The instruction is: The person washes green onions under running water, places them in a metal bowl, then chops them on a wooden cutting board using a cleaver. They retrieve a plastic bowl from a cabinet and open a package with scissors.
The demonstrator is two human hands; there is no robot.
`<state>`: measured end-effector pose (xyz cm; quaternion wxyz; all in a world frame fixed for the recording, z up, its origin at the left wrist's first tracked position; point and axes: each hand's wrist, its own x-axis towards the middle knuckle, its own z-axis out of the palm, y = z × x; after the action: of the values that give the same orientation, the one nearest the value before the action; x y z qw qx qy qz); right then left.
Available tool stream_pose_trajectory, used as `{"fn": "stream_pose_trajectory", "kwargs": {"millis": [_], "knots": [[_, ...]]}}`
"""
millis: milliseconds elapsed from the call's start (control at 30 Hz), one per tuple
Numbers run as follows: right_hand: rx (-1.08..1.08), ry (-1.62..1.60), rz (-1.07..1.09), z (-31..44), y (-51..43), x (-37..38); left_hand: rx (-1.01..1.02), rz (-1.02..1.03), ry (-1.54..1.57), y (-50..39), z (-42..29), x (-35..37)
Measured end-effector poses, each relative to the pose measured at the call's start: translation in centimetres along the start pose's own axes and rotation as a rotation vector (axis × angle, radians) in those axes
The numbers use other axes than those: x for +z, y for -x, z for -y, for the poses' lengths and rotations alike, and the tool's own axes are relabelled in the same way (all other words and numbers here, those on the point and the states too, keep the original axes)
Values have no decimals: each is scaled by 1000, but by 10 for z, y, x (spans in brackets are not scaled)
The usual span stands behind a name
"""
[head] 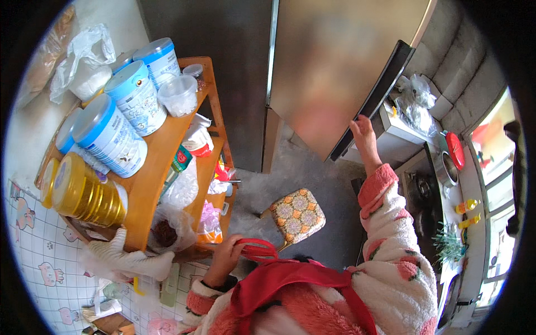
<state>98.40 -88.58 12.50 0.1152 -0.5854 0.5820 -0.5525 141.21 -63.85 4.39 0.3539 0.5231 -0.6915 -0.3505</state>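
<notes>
My right hand (363, 130) is raised at the dark edge strip (370, 102) of a large glossy beige door panel (335, 54), its fingertips against the strip. Low in the middle, my left hand (226, 257) is closed around a red strap (259, 250) that hangs in a loop beside the red apron (289, 278) on my body. A square stool with a flowered cover (298, 215) stands on the floor between my two hands.
An orange wooden shelf (161, 155) at left holds several blue-lidded cans (136, 98), a tub of white lumps (179, 95) and yellow oil bottles (92, 192). At right, the counter carries a metal pot (448, 168) and yellow bottles (467, 206).
</notes>
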Motion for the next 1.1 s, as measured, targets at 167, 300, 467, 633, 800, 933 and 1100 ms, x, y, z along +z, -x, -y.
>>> {"fn": "stream_pose_trajectory", "kwargs": {"millis": [167, 300, 467, 633, 800, 933, 1100], "knots": [[-83, 23, 95, -11, -50, -10, -79, -177, -10, -3, 24, 43], [-18, 33, 141, -30, -77, -33, -342, -403, 248, -1, 13, 110], [-58, -235, 283, -77, -125, -56, -543, -674, 358, -18, -58, 196], [69, -580, 315, -126, -192, -54, -546, -614, 105, -35, -113, 234], [68, -380, 249, -170, -243, -40, -586, -710, 125, -35, -117, 251], [46, -136, 209, -198, -286, -15, -628, -817, 169, -42, -111, 271], [-77, -380, 319, -236, -359, 17, -646, -989, 162, -87, -124, 305]]}}
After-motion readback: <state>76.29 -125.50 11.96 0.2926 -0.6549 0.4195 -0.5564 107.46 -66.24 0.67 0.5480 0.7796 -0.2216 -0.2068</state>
